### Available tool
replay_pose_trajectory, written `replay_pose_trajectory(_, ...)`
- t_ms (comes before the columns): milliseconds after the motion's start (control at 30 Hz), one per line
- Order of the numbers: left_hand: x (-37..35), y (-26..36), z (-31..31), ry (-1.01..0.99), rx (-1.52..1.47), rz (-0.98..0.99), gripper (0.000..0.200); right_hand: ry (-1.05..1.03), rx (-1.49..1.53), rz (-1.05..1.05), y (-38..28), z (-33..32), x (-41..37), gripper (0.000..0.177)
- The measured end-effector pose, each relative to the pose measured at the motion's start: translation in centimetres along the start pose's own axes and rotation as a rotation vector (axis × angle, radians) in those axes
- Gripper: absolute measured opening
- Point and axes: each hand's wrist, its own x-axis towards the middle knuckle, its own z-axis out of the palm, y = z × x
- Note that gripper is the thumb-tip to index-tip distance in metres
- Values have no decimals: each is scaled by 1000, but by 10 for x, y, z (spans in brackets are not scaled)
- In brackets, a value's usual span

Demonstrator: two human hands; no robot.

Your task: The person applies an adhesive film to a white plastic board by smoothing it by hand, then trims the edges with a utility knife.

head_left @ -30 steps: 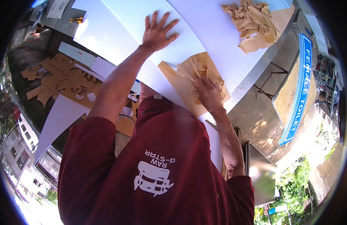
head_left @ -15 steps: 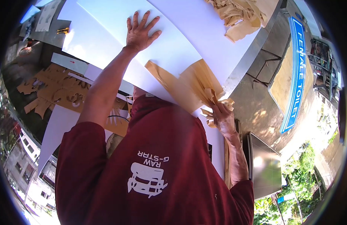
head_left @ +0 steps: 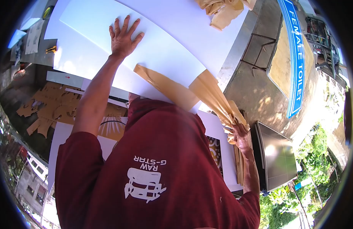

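My left hand (head_left: 123, 40) lies flat with fingers spread on a glossy white sheet (head_left: 157, 42). In my right hand (head_left: 241, 134), low and to the right, brown backing paper (head_left: 211, 91) is bunched between closed fingers. The paper stretches from that hand, taut and creased, to the sheet's near right corner. Another stretch of the brown paper (head_left: 161, 84) shows along the sheet's near edge, in front of my maroon shirt (head_left: 157, 152). Just where the paper parts from the sheet is partly hidden.
Crumpled brown paper (head_left: 222, 13) lies on the far white surface. A yellow-handled tool (head_left: 51, 50) sits at the left, above cut-out brown scraps (head_left: 50, 103). A blue "FEMALE TOILET" sign (head_left: 296, 57) stands to the right, with a dark-edged panel (head_left: 274, 156) below it.
My right hand has pulled down and right, drawing the brown paper longer and tighter and baring more of the sheet's corner. The left hand stays flat on the sheet while the view shifts.
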Motion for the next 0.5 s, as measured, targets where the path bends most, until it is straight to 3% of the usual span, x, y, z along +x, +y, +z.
replay_pose_trajectory(133,0,2,-3,-9,-16,-6,62,-24,44,134,25,14,-55,61)
replay_pose_trajectory(433,0,3,-7,-23,41,-7,62,-14,-86,202,48,6,-111,68)
replay_pose_trajectory(500,0,3,-5,9,33,2,62,-66,-10,327,50,2,-120,66)
